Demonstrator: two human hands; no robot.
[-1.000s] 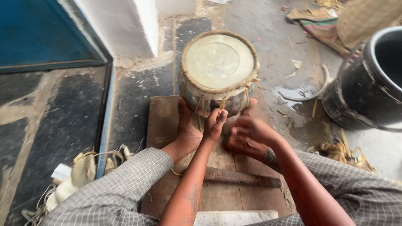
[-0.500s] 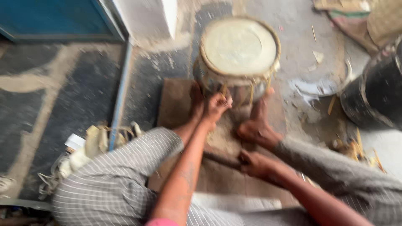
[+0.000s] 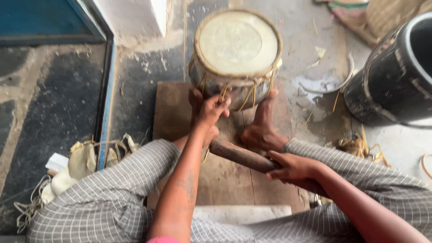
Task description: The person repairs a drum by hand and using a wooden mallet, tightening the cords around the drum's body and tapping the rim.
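Note:
A small drum [image 3: 237, 49] with a pale skin head and yellowish lacing stands on a wooden board [image 3: 173, 112], braced between my two bare feet. My left hand [image 3: 211, 110] pinches a strand of the lacing at the drum's near side. My right hand [image 3: 292, 166] grips a thick wooden stick [image 3: 240, 155] that lies across the board in front of my legs. Checked grey trousers cover both knees.
A large black tub [image 3: 396, 76] stands at the right. Pale hide scraps and cords [image 3: 85, 157] lie at the left by a blue door frame [image 3: 107, 90]. Straw bits [image 3: 360, 146] and a curved strip [image 3: 342, 83] lie on the concrete floor near the tub.
My right hand has left the drum's lacing, moved back toward me and closed around the wooden stick. The left hand stays at the lacing. The view has tilted closer.

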